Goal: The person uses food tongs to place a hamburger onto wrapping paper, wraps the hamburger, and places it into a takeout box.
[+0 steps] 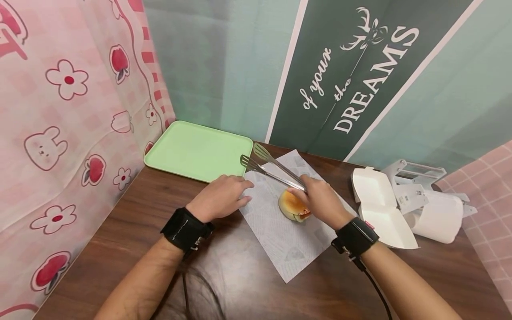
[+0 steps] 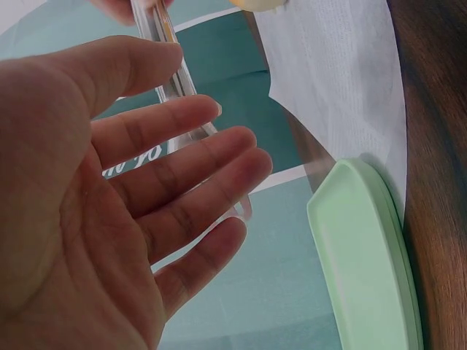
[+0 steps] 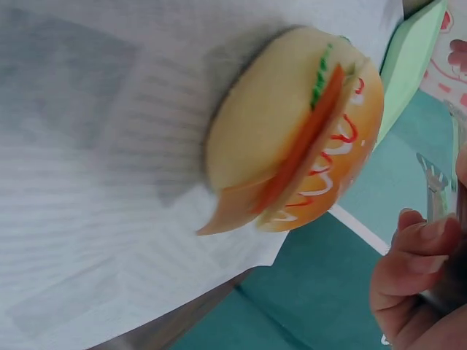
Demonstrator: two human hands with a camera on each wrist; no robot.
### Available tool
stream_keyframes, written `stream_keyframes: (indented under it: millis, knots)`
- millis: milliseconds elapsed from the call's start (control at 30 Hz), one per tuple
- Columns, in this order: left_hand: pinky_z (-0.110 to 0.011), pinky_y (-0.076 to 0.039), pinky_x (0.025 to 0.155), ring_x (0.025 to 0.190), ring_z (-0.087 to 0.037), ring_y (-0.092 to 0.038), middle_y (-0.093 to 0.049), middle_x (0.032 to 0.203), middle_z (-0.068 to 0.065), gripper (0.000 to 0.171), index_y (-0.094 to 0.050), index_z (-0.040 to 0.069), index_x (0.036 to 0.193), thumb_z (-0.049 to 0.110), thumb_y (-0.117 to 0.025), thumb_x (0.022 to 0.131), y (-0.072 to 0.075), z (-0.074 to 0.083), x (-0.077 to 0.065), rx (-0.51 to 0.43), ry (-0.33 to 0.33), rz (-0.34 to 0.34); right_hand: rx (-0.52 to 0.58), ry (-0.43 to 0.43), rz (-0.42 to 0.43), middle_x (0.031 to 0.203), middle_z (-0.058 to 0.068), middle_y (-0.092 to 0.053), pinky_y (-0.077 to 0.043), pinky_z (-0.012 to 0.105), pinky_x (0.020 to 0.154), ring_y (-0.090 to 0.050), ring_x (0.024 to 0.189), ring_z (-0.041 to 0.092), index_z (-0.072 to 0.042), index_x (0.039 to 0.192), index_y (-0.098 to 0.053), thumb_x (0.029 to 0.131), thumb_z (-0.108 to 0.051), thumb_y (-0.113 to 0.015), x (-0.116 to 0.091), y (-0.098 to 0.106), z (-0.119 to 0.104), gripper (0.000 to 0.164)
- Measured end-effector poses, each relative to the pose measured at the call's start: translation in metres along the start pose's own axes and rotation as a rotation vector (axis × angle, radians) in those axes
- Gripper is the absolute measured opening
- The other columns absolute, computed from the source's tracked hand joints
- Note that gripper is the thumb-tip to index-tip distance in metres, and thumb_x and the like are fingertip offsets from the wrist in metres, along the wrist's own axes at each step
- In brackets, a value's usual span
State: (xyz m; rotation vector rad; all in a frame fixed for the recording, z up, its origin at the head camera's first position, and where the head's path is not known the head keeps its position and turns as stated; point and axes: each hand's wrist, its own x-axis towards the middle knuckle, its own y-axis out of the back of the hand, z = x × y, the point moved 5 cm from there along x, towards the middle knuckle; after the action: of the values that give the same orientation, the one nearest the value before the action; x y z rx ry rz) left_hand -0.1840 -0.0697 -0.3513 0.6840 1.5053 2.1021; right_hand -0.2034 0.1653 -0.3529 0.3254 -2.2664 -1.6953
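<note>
My right hand (image 1: 322, 202) grips metal tongs (image 1: 276, 175) near their hinged end, just above a filled bun (image 1: 291, 205). The tongs point to the far left, their two slotted tips spread apart over the tray's corner. In the right wrist view the bun (image 3: 292, 138) shows an orange slice, green filling and red and white squiggles on its glazed top; it lies on printed wrapping paper (image 1: 288, 258). My left hand (image 1: 222, 198) holds nothing and hovers by the paper's left edge. Its fingers (image 2: 190, 171) are spread and relaxed in the left wrist view.
A light green tray (image 1: 200, 151) lies at the back left, beside the paper. To the right stand an opened white takeaway box (image 1: 380, 204), a white rack (image 1: 420, 173) and a paper roll (image 1: 440, 218). Printed curtains border the wooden table (image 1: 160, 195).
</note>
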Motion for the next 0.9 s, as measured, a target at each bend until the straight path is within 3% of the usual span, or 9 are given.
stream_keyframes:
  millis: [233,733,900]
  knots:
    - [-0.046,-0.052,0.103,0.117,-0.027,-0.067,-0.071,0.124,-0.012,0.034,-0.068,0.005,0.129,0.025,-0.062,0.101,0.0,-0.003,0.001,0.012,0.019,-0.015,0.044,0.074,0.001,0.067,0.002,-0.046,-0.04,0.03,0.058,-0.049,0.06,0.017,-0.004,0.094,-0.057,0.096,-0.04,-0.068,0.028,-0.006,-0.014,0.038]
    - [-0.045,-0.051,0.102,0.115,-0.025,-0.067,-0.07,0.124,-0.01,0.034,-0.068,0.008,0.129,0.027,-0.06,0.102,-0.002,-0.006,0.003,0.008,0.047,-0.04,0.059,0.063,-0.152,0.074,0.003,-0.053,-0.044,0.032,0.063,-0.054,0.066,0.019,-0.002,0.104,-0.059,0.098,-0.042,-0.064,0.07,-0.024,-0.034,0.041]
    - [-0.046,-0.051,0.102,0.117,-0.024,-0.066,-0.07,0.126,-0.01,0.034,-0.068,0.008,0.129,0.027,-0.06,0.103,-0.002,-0.006,0.003,0.006,0.045,-0.041,0.037,0.088,-0.224,0.081,0.01,-0.062,-0.05,0.035,0.068,-0.063,0.073,0.021,0.004,0.117,-0.059,0.098,-0.039,-0.065,0.083,-0.033,-0.041,0.048]
